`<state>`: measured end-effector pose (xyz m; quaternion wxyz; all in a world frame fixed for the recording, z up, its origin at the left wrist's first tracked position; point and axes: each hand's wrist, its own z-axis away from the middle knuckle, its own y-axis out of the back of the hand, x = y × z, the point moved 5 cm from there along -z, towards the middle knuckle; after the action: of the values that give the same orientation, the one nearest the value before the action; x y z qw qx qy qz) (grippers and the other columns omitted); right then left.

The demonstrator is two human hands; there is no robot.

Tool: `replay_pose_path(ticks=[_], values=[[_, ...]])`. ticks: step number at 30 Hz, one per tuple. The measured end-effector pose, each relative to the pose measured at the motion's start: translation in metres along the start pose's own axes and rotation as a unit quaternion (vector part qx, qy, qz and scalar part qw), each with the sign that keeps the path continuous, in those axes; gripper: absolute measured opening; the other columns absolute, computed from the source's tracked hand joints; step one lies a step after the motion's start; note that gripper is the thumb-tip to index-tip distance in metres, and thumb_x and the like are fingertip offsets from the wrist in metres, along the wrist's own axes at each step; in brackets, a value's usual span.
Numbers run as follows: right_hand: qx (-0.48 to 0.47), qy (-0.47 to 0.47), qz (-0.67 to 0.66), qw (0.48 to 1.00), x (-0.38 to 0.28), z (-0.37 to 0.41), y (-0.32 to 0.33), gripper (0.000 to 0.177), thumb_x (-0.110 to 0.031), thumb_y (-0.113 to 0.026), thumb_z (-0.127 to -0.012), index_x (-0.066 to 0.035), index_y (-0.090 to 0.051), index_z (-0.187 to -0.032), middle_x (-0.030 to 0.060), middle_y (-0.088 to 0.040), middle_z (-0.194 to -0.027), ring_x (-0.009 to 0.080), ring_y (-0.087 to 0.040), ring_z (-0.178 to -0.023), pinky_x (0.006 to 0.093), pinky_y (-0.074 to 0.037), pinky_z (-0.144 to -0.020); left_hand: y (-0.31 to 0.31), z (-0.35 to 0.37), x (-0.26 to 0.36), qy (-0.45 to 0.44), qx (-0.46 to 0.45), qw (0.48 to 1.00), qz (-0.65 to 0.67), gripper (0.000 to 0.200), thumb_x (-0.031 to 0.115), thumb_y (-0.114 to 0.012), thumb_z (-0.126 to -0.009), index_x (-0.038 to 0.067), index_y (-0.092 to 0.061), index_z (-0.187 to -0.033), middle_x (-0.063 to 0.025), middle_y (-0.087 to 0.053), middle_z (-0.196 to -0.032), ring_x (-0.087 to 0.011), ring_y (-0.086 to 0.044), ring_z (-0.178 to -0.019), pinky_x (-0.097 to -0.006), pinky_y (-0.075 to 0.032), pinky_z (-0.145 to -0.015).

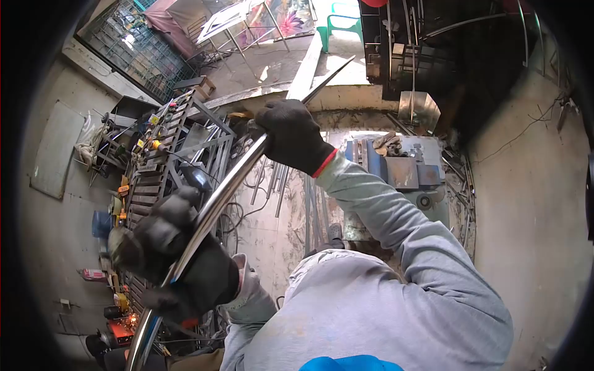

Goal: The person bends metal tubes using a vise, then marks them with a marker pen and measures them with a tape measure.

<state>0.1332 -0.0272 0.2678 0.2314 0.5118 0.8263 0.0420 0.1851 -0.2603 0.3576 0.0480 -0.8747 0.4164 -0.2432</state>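
A long, shiny metal tube point(226, 188) runs on a slant from the bottom left up toward the bright doorway at the top. My right hand point(289, 136), in a black glove with a red cuff edge, is closed around its upper part. Lower down, my left hand point(201, 272), also in a black glove, has the tube across its palm, fingers partly curled. The tube's lower end runs out of view at the bottom. Both hands hold it up in front of my body, above the floor.
On the left stands a slatted metal rack point(145, 198) with power tools. Orange sparks point(131, 321) show at the lower left. A workbench with a machine point(402, 173) is right of centre. Metal bars point(278, 185) and cables lie on the floor. A green chair point(344, 26) stands at the doorway.
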Motion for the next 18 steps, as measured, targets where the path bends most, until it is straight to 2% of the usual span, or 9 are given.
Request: replay_pose_path(ticks=[1,3,4,7,8,11,12,13,18], values=[[-0.006,0.000,-0.008,1.000,0.012,-0.005,-0.007,0.022,-0.021,-0.075,-0.076,-0.006,-0.060,-0.071,0.0162,-0.058,-0.068,0.0400,-0.063,-0.067,0.0497,-0.050,-0.064,-0.006,-0.012,0.017,-0.042,-0.011,0.998,0.049,0.061,0.054,-0.051,-0.098,0.002,-0.057,-0.129,-0.0150,-0.049,-0.096,-0.0289,-0.049,-0.091,-0.0556,-0.044,-0.094],[-0.030,-0.005,0.013,0.999,0.031,-0.014,-0.018,0.017,-0.019,-0.072,-0.068,-0.006,-0.063,-0.074,0.0166,-0.063,-0.078,0.0383,-0.066,-0.076,0.0487,-0.053,-0.076,0.016,-0.016,0.056,-0.117,0.220,0.964,-0.096,0.049,0.053,-0.056,-0.093,0.008,-0.060,-0.113,-0.0092,-0.046,-0.090,-0.0266,-0.044,-0.085,-0.0499,-0.043,-0.084],[-0.019,-0.016,0.017,1.000,0.039,-0.018,-0.020,0.017,-0.020,-0.073,-0.069,-0.007,-0.065,-0.075,0.0157,-0.064,-0.080,0.0378,-0.066,-0.079,0.0477,-0.053,-0.077,0.019,-0.020,0.057,-0.116,0.216,0.965,-0.095,0.049,0.053,-0.056,-0.093,0.008,-0.060,-0.113,-0.0092,-0.046,-0.090,-0.0266,-0.044,-0.085,-0.0499,-0.043,-0.084],[0.065,-0.070,0.072,0.993,0.045,-0.028,-0.011,0.030,-0.021,-0.081,-0.064,-0.013,-0.071,-0.091,0.0127,-0.067,-0.097,0.0378,-0.064,-0.098,0.0493,-0.049,-0.089,0.004,-0.037,0.048,-0.051,-0.026,0.998,0.025,0.019,0.033,-0.051,-0.098,0.016,-0.059,-0.102,0.0039,-0.037,-0.072,-0.0145,-0.035,-0.068,-0.0388,-0.030,-0.067],[0.125,-0.035,0.060,0.990,0.022,-0.032,-0.004,0.032,-0.022,-0.081,-0.064,-0.013,-0.070,-0.092,0.0126,-0.067,-0.098,0.0378,-0.064,-0.099,0.0504,-0.048,-0.090,-0.009,-0.040,0.039,-0.054,-0.010,0.998,0.004,0.021,0.030,-0.045,-0.106,0.013,-0.056,-0.100,0.0034,-0.040,-0.066,-0.0130,-0.041,-0.057,-0.0404,-0.044,-0.067],[0.192,0.051,-0.092,0.976,-0.073,-0.039,0.017,0.029,-0.022,-0.080,-0.073,-0.013,-0.069,-0.098,0.0120,-0.069,-0.100,0.0367,-0.066,-0.097,0.0520,-0.050,-0.086,-0.018,-0.033,0.007,-0.043,0.074,0.995,0.054,0.014,0.027,-0.044,-0.105,0.017,-0.054,-0.102,0.0038,-0.036,-0.065,-0.0111,-0.038,-0.056,-0.0396,-0.040,-0.064],[0.195,0.045,-0.090,0.976,-0.074,-0.042,0.012,0.029,-0.022,-0.080,-0.073,-0.013,-0.069,-0.098,0.0120,-0.069,-0.100,0.0367,-0.066,-0.097,0.0520,-0.050,-0.086,-0.018,-0.041,0.003,-0.026,-0.077,0.997,-0.005,0.025,0.035,-0.044,-0.108,0.018,-0.062,-0.115,0.0051,-0.053,-0.071,-0.0137,-0.057,-0.065,-0.0421,-0.051,-0.077],[0.163,0.052,-0.102,0.980,-0.074,-0.047,0.006,0.026,-0.021,-0.079,-0.073,-0.012,-0.069,-0.095,0.0112,-0.068,-0.097,0.0372,-0.066,-0.093,0.0514,-0.051,-0.084,-0.013,-0.040,-0.001,-0.026,-0.090,0.995,-0.021,0.025,0.037,-0.046,-0.106,0.019,-0.063,-0.111,0.0055,-0.055,-0.072,-0.0136,-0.058,-0.066,-0.0415,-0.051,-0.075],[0.077,0.004,-0.043,0.996,-0.040,-0.087,-0.003,0.018,-0.020,-0.077,-0.078,-0.010,-0.071,-0.092,0.0104,-0.068,-0.094,0.0391,-0.067,-0.084,0.0487,-0.052,-0.079,0.003,-0.081,0.109,-0.235,0.006,0.971,-0.040,0.027,0.048,-0.056,-0.099,0.023,-0.065,-0.093,0.0075,-0.065,-0.076,-0.0130,-0.064,-0.070,-0.0386,-0.047,-0.069]])
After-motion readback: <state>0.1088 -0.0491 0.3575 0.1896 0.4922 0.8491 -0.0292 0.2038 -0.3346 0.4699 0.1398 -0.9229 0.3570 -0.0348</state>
